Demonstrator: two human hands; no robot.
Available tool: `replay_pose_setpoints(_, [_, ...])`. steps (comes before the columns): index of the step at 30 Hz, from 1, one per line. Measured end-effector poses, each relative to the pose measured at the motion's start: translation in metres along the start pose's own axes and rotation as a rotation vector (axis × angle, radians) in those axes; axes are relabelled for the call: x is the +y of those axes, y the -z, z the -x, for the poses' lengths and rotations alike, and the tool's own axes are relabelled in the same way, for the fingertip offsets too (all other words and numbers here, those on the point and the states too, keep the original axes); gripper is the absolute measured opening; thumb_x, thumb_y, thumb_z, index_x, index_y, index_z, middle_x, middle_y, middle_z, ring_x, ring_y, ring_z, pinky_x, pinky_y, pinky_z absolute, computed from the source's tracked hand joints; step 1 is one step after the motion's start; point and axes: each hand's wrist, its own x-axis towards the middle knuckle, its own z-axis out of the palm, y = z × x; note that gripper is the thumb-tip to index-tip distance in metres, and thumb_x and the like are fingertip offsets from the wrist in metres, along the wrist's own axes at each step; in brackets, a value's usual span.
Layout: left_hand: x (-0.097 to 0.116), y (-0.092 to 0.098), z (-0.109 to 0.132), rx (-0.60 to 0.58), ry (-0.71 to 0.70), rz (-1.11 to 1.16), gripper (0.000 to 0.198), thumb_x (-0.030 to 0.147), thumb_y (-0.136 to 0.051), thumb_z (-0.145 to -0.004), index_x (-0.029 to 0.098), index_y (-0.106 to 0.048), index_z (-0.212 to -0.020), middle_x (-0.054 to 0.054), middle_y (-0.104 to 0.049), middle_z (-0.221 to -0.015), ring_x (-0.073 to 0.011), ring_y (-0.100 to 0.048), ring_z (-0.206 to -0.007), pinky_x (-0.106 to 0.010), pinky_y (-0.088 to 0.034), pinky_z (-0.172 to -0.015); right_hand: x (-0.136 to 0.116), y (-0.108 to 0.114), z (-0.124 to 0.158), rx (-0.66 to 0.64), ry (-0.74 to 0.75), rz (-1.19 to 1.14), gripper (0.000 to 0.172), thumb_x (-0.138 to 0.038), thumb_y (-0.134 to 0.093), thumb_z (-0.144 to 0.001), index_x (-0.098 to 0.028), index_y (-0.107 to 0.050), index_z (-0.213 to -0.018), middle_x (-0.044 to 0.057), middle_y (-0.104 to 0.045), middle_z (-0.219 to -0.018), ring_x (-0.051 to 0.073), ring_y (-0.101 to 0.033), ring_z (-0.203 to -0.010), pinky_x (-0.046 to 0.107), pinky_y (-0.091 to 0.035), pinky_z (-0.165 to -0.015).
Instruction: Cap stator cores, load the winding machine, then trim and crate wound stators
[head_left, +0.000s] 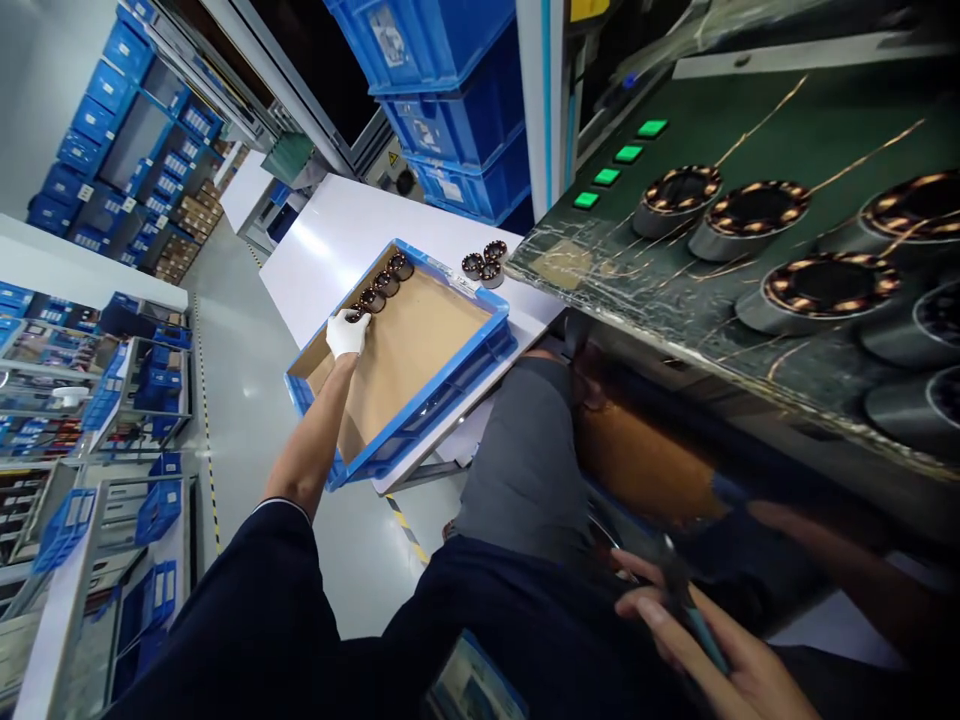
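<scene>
Tray (431, 388): one row of rings (386, 283), left hand (347, 333) grasping the endmost; right hand (742, 642) gripping tool (703, 628). Apparently outstanding: three rings (491, 272), counter's (315, 260) edge.

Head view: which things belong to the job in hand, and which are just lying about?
Likely the job's: gloved left hand, coil rings, blue tray, right hand, pliers-like tool, green worktop.

Seemingly just about: stacked blue crates, far blue bins, brown boxes.

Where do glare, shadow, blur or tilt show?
Head view throughout: glare on the flat white tabletop; deep shadow beneath the scuffed green worktop; teal-handled metal pliers in the bare right hand look soft; blue-bin shelving leans steeply.
</scene>
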Motion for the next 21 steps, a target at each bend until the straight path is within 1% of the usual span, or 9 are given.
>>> replay_pose_setpoints(5, [0.017,0.012,0.016,0.038,-0.063,0.034,0.040,0.040,-0.079,-0.109,0.017,-0.072,-0.140,-0.013,-0.073,-0.143,-0.0297,-0.073,-0.128,-0.054,-0.063,-0.113,-0.003,-0.014,0.006,0.000,-0.079,-0.016,0.068,-0.076,-0.085,-0.076,-0.030,-0.088,-0.125,0.010,-0.087,-0.106,0.034,-0.084,-0.095,0.035,-0.070,-0.074])
replay_pose_setpoints(7, [0.031,0.022,0.031,0.077,-0.143,0.072,0.042,0.031,-0.082,-0.104,0.016,-0.069,-0.142,-0.016,-0.069,-0.149,-0.0340,-0.067,-0.138,-0.059,-0.054,-0.124,-0.001,-0.020,0.010,0.023,-0.087,-0.044,0.071,-0.078,-0.081,-0.076,-0.029,-0.084,-0.128,0.010,-0.087,-0.107,0.034,-0.085,-0.103,0.035,-0.070,-0.080])
replay_pose_setpoints(9, [0.055,0.029,0.051,0.104,-0.247,0.129,0.047,0.024,-0.083,-0.099,0.016,-0.067,-0.143,-0.019,-0.066,-0.153,-0.0379,-0.059,-0.148,-0.061,-0.044,-0.133,-0.001,-0.024,0.014,0.021,-0.095,-0.086,0.069,-0.076,-0.079,-0.079,-0.028,-0.081,-0.128,0.011,-0.086,-0.109,0.033,-0.084,-0.103,0.038,-0.069,-0.087])
replay_pose_setpoints(12, [0.116,0.031,0.084,0.059,-0.509,0.252,0.048,0.029,-0.086,-0.097,0.022,-0.069,-0.141,-0.015,-0.067,-0.154,-0.0358,-0.056,-0.151,-0.053,-0.040,-0.136,-0.008,-0.026,0.018,-0.021,-0.088,-0.132,0.061,-0.070,-0.073,-0.085,-0.026,-0.082,-0.127,0.013,-0.085,-0.112,0.030,-0.080,-0.093,0.041,-0.067,-0.085])
replay_pose_setpoints(13, [0.141,0.029,0.095,0.029,-0.641,0.299,0.047,0.035,-0.088,-0.097,0.025,-0.071,-0.139,-0.013,-0.068,-0.154,-0.0344,-0.057,-0.150,-0.052,-0.040,-0.135,-0.013,-0.026,0.020,-0.044,-0.082,-0.137,0.060,-0.067,-0.071,-0.088,-0.026,-0.083,-0.129,0.013,-0.084,-0.113,0.029,-0.078,-0.091,0.041,-0.065,-0.083])
replay_pose_setpoints(16, [0.224,0.017,0.122,-0.029,-1.104,0.409,0.047,0.047,-0.088,-0.099,0.027,-0.075,-0.139,-0.015,-0.064,-0.161,-0.0367,-0.055,-0.154,-0.058,-0.038,-0.135,-0.031,-0.026,0.027,-0.122,-0.056,-0.145,0.062,-0.062,-0.064,-0.095,-0.026,-0.082,-0.142,0.011,-0.082,-0.110,0.027,-0.073,-0.086,0.043,-0.062,-0.081])
replay_pose_setpoints(17, [0.249,0.011,0.127,-0.047,-1.183,0.409,0.046,0.047,-0.087,-0.100,0.027,-0.076,-0.139,-0.016,-0.062,-0.164,-0.0375,-0.052,-0.156,-0.060,-0.036,-0.136,-0.035,-0.025,0.030,-0.139,-0.046,-0.146,0.064,-0.061,-0.063,-0.096,-0.027,-0.081,-0.147,0.010,-0.081,-0.107,0.027,-0.072,-0.084,0.044,-0.061,-0.082])
replay_pose_setpoints(19, [0.291,-0.002,0.132,-0.108,-1.235,0.376,0.044,0.047,-0.087,-0.099,0.025,-0.078,-0.136,-0.019,-0.058,-0.170,-0.0398,-0.048,-0.160,-0.062,-0.035,-0.137,-0.039,-0.024,0.037,-0.143,-0.023,-0.148,0.064,-0.059,-0.061,-0.100,-0.030,-0.078,-0.155,0.007,-0.079,-0.105,0.027,-0.069,-0.083,0.046,-0.060,-0.086])
replay_pose_setpoints(21, [0.316,-0.014,0.131,-0.192,-1.221,0.357,0.038,0.044,-0.090,-0.096,0.023,-0.081,-0.126,-0.019,-0.057,-0.173,-0.0430,-0.045,-0.163,-0.064,-0.033,-0.138,-0.033,-0.021,0.044,-0.113,-0.007,-0.149,0.064,-0.059,-0.060,-0.102,-0.032,-0.076,-0.158,0.007,-0.079,-0.107,0.027,-0.069,-0.085,0.047,-0.059,-0.090])
